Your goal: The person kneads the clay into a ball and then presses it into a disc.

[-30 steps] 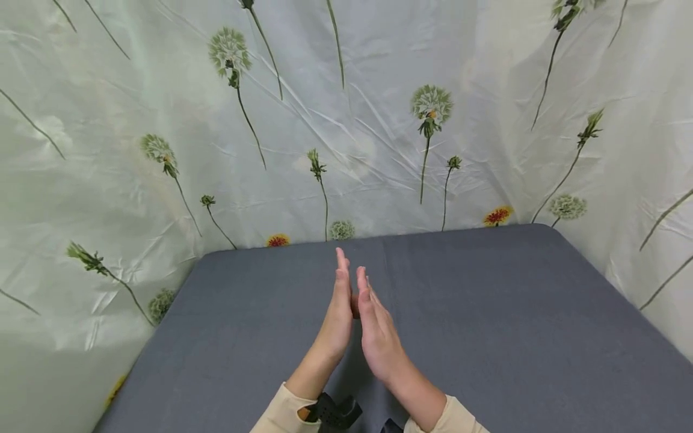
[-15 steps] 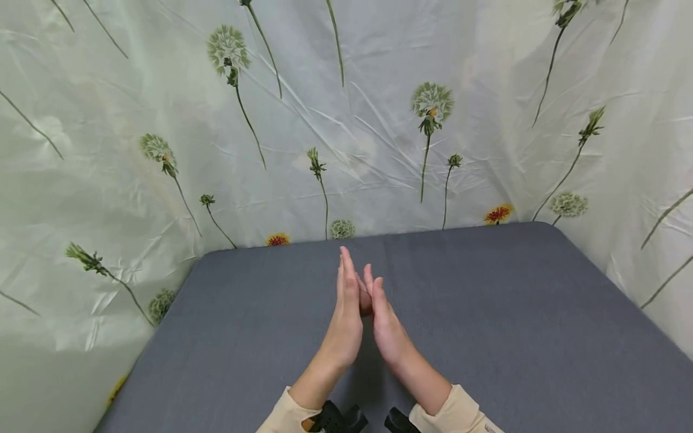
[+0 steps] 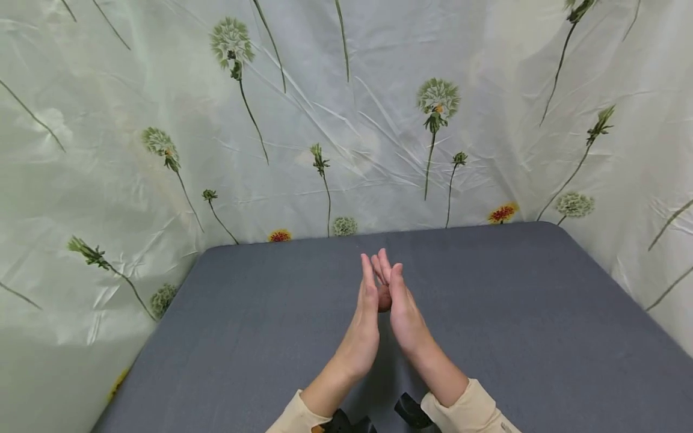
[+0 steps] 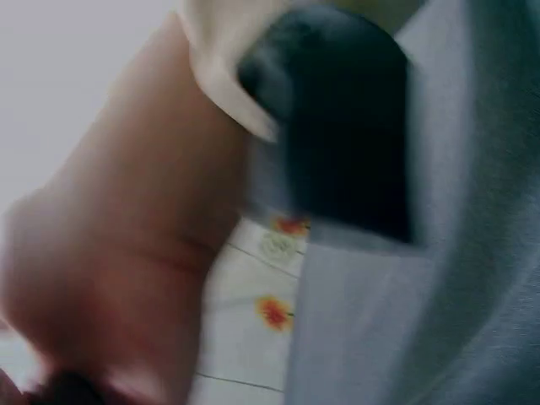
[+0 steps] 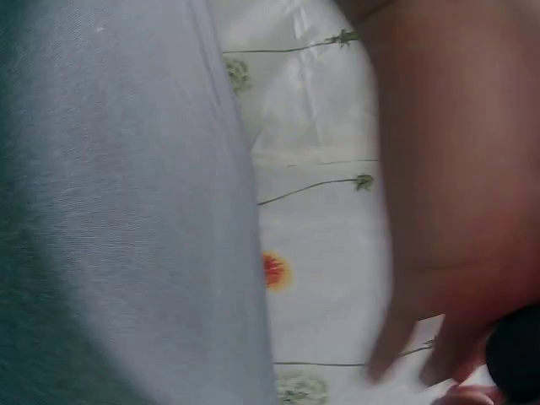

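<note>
In the head view a small reddish-brown ball (image 3: 384,299) sits between my two upright palms, above the table. My left hand (image 3: 360,337) presses it from the left with straight fingers. From the other side my right hand (image 3: 410,322) presses it, its fingers also extended. The hands partly cover the ball, so its material is unclear. In the left wrist view the blurred left hand (image 4: 110,295) has a dark patch at its lower edge. The right wrist view shows the right hand (image 5: 472,261) beside a dark rounded shape (image 5: 516,359).
A dark grey cloth-covered table (image 3: 260,325) lies beneath the hands. Behind it hangs a pale curtain (image 3: 379,120) printed with dandelions and other flowers. Black wrist devices (image 3: 412,411) sit by the cream sleeves (image 3: 465,409).
Both hands have shifted right in the head view. The palms have slid against each other, the right fingertips now reaching farther forward, and more of the ball shows.
</note>
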### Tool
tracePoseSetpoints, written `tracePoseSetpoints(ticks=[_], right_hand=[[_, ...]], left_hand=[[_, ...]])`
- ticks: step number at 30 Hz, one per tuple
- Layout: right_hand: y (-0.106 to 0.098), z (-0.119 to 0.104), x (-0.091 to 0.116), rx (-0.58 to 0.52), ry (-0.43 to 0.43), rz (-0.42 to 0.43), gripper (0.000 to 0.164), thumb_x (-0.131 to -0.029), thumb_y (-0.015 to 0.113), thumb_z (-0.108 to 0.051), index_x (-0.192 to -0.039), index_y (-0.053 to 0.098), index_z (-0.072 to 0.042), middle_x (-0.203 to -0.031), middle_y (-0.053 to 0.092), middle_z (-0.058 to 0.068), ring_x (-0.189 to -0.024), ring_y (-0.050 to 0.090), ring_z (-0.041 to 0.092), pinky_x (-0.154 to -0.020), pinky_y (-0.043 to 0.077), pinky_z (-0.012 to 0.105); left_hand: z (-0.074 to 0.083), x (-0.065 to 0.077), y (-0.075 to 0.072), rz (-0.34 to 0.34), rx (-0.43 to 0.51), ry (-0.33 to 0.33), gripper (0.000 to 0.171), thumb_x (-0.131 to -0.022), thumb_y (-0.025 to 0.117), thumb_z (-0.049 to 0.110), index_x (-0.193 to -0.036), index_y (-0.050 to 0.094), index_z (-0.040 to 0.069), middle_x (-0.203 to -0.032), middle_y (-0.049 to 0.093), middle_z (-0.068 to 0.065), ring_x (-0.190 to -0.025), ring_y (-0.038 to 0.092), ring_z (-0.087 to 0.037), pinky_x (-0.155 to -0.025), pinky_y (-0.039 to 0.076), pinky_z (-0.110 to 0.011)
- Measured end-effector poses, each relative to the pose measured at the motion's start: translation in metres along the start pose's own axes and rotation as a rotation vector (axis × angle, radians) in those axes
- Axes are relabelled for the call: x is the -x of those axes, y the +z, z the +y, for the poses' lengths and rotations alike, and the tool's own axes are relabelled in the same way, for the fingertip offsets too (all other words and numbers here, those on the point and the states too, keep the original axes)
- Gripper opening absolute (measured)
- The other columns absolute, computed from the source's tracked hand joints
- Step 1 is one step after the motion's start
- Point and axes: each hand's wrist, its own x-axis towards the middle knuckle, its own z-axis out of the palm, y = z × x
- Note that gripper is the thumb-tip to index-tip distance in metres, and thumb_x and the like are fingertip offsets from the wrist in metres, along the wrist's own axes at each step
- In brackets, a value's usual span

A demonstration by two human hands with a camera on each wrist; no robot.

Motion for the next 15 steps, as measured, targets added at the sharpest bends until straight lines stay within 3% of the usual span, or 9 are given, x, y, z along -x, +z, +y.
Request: tracePoseSetpoints(ticks=[1,5,7,8,9,10,12,13,15], right_hand=[[-0.001,0.002,0.0,-0.017,0.023,-0.024,0.075,-0.115,0.0,-0.056,-0.174,0.009,-0.011,-0.182,0.012,0.009,-0.169,0.006,0.03,-0.133,0.002,0.065],[0.006,0.007,0.002,-0.016,0.098,-0.162,0.075,-0.114,-0.002,-0.057,-0.173,0.001,-0.011,-0.182,0.007,0.008,-0.169,-0.003,0.029,-0.132,0.0,0.066],[0.013,0.007,0.005,0.005,0.126,-0.224,0.073,-0.114,-0.002,-0.056,-0.173,-0.004,-0.013,-0.182,0.008,0.009,-0.169,-0.001,0.03,-0.133,0.002,0.066],[0.016,0.006,0.006,0.024,0.131,-0.257,0.072,-0.115,-0.002,-0.055,-0.172,-0.006,-0.012,-0.182,0.006,0.009,-0.169,-0.003,0.03,-0.133,0.002,0.065],[0.019,0.005,0.007,0.045,0.133,-0.284,0.071,-0.115,-0.001,-0.054,-0.172,-0.006,-0.012,-0.182,0.004,0.009,-0.169,-0.003,0.03,-0.133,0.001,0.064],[0.021,0.003,0.008,0.051,0.134,-0.31,0.071,-0.115,-0.001,-0.053,-0.172,-0.007,-0.011,-0.182,0.002,0.009,-0.169,-0.003,0.03,-0.134,0.001,0.063],[0.023,0.0,0.009,0.068,0.123,-0.337,0.071,-0.116,0.0,-0.052,-0.172,-0.005,-0.008,-0.182,0.0,0.01,-0.169,-0.003,0.03,-0.134,0.002,0.062],[0.023,-0.002,0.01,0.078,0.115,-0.335,0.071,-0.117,0.001,-0.051,-0.172,-0.002,-0.006,-0.182,0.0,0.01,-0.169,-0.003,0.03,-0.134,0.002,0.061],[0.021,-0.005,0.011,0.093,0.101,-0.302,0.07,-0.117,0.003,-0.05,-0.172,0.005,-0.006,-0.182,0.003,0.009,-0.169,-0.001,0.029,-0.134,0.002,0.061]], left_hand=[[0.001,0.001,0.0,0.009,-0.01,0.015,0.065,-0.116,0.003,0.054,-0.171,-0.019,0.027,-0.182,-0.008,-0.004,-0.168,0.001,-0.034,-0.13,0.004,-0.071],[0.006,0.0,-0.014,0.116,-0.026,0.031,0.067,-0.114,0.002,0.059,-0.171,-0.016,0.03,-0.182,-0.006,-0.006,-0.168,0.003,-0.036,-0.129,0.005,-0.073],[0.007,-0.003,-0.026,0.168,-0.024,0.004,0.07,-0.112,0.001,0.065,-0.171,-0.016,0.032,-0.182,-0.005,-0.007,-0.149,0.046,-0.038,-0.122,0.034,-0.06],[0.008,-0.005,-0.032,0.192,-0.027,-0.018,0.071,-0.111,0.0,0.067,-0.171,-0.016,0.033,-0.182,-0.005,-0.007,-0.13,0.061,-0.035,-0.112,0.046,-0.051],[0.008,-0.008,-0.038,0.21,-0.023,-0.039,0.072,-0.11,0.0,0.067,-0.171,-0.017,0.033,-0.181,0.003,-0.013,-0.099,0.069,-0.029,-0.092,0.054,-0.041],[0.008,-0.01,-0.043,0.223,-0.022,-0.071,0.073,-0.11,0.0,0.068,-0.171,-0.018,0.033,-0.18,0.005,-0.014,-0.074,0.063,-0.021,-0.077,0.052,-0.034],[0.008,-0.013,-0.051,0.246,-0.028,-0.14,0.074,-0.11,0.0,0.069,-0.171,-0.019,0.032,-0.175,0.017,-0.018,-0.051,0.038,-0.008,-0.066,0.043,-0.028],[0.008,-0.013,-0.052,0.25,-0.023,-0.167,0.074,-0.11,0.001,0.069,-0.171,-0.019,0.031,-0.174,0.017,-0.018,-0.052,0.039,-0.006,-0.076,0.047,-0.028],[0.008,-0.014,-0.048,0.238,-0.018,-0.192,0.075,-0.111,0.001,0.067,-0.171,-0.019,0.027,-0.139,0.05,-0.026,-0.054,0.039,-0.009,-0.092,0.045,-0.034]])
